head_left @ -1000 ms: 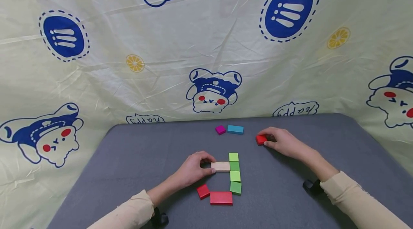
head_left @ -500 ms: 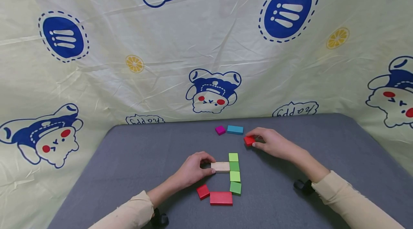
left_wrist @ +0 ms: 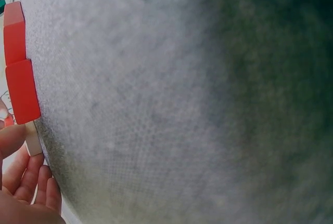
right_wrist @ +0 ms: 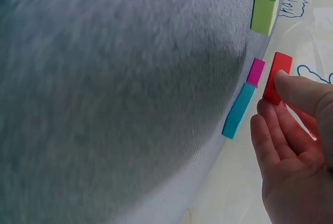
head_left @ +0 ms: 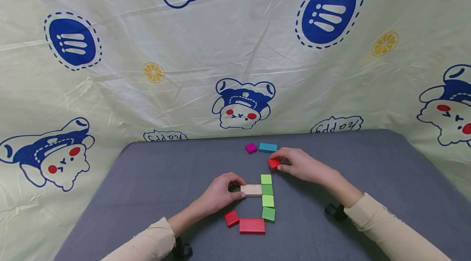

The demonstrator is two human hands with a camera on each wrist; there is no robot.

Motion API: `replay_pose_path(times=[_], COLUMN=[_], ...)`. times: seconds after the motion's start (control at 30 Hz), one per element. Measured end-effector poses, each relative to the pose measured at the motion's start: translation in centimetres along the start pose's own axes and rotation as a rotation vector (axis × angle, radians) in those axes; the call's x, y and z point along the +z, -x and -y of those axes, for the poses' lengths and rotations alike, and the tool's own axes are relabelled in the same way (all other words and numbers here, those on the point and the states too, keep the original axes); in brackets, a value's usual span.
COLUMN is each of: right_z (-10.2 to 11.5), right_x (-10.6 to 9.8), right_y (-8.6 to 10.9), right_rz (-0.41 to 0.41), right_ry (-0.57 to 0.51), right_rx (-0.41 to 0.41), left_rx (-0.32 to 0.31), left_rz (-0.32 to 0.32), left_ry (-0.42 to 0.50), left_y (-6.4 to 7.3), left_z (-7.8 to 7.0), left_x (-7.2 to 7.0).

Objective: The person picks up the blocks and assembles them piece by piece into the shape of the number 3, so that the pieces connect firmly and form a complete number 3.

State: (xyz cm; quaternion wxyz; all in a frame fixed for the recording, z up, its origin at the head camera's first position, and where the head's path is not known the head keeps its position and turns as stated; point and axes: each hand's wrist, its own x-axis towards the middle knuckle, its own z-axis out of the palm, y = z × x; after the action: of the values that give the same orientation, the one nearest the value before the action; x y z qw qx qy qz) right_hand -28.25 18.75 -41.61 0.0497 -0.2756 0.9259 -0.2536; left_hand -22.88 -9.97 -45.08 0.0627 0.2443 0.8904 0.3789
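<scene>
My left hand (head_left: 222,191) pinches the left end of a pale wooden block (head_left: 252,190) lying on the table. That block's right end meets a column of several green blocks (head_left: 268,201), light and darker by turns. Between thumb and fingers my right hand (head_left: 299,164) holds a small red block (head_left: 274,163), just beyond the column's far end. In the right wrist view the red block (right_wrist: 278,77) shows under the thumb. Nearer the body lie a long red block (head_left: 252,226) and a smaller, tilted red block (head_left: 232,218), corners close together.
A magenta block (head_left: 251,148) and a blue block (head_left: 268,147) lie side by side toward the table's far edge. Behind the grey tabletop (head_left: 165,163) hangs a printed pale curtain (head_left: 191,105).
My right hand has carried the small red block leftward and slightly nearer, from the right of the blue block to just past the green column. The left hand stays in place.
</scene>
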Motion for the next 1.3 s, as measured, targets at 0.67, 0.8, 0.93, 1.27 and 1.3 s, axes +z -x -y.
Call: replay_pose_path(times=[0.67, 0.8, 0.93, 1.27, 1.3], right_z=[0.2, 0.3, 0.4, 0.5, 0.5], right_x=[2.0, 1.9, 1.9, 2.0, 2.0], right_y=[-1.5, -1.6, -1.6, -1.8, -1.8], right_rz=[0.069, 0.082, 0.093, 0.106, 0.106], right_ry=[-0.039, -0.044, -0.048, -0.037, -0.038], right_rx=[-0.042, -0.042, -0.040, -0.020, -0.017], left_rx=[0.011, -0.004, -0.018, -0.018, -0.016], left_rz=[-0.001, 0.003, 0.007, 0.009, 0.009], left_ry=[0.000, 0.004, 0.003, 0.002, 0.002], left_y=[-0.1, -0.1, -0.1, -0.1, -0.1], left_z=[0.3, 0.1, 0.0, -0.1, -0.1], left_x=[0.0, 0.0, 0.0, -0.1, -0.1])
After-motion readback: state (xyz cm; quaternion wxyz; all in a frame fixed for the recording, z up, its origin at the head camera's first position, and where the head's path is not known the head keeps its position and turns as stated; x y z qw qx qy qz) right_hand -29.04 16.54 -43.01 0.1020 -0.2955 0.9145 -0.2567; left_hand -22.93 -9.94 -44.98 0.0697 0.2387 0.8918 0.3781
